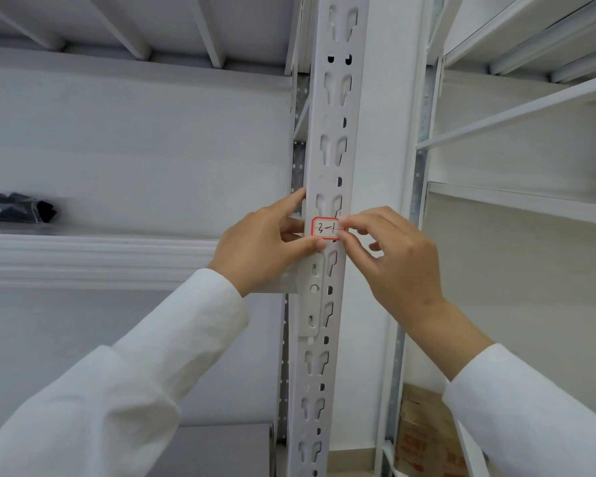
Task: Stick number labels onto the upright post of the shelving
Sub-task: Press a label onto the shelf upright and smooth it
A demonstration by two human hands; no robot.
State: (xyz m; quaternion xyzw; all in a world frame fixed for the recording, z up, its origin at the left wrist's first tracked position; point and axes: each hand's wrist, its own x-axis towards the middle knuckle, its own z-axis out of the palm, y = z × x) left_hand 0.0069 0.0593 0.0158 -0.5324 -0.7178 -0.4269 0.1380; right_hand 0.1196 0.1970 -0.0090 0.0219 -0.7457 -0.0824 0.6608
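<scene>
Pinching the label (325, 228) against the upright post (327, 160), your left hand (262, 249) at nine o'clock, right hand (396, 256) at three; its long axis lies horizontal, "3-1" reading upright.

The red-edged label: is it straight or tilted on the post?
Roughly straight: the label sits square across the post; both hands hide its edges.

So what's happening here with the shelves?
A person in white sleeves is sticking a small red-bordered label, handwritten "3-1", onto the slotted upright post of a white shelving unit. The left hand steadies the label's left edge with its thumb under it, while the right hand pinches the right edge. The label sits against the post's face, level with a shelf beam. Whether it is fully pressed down is unclear.
</scene>
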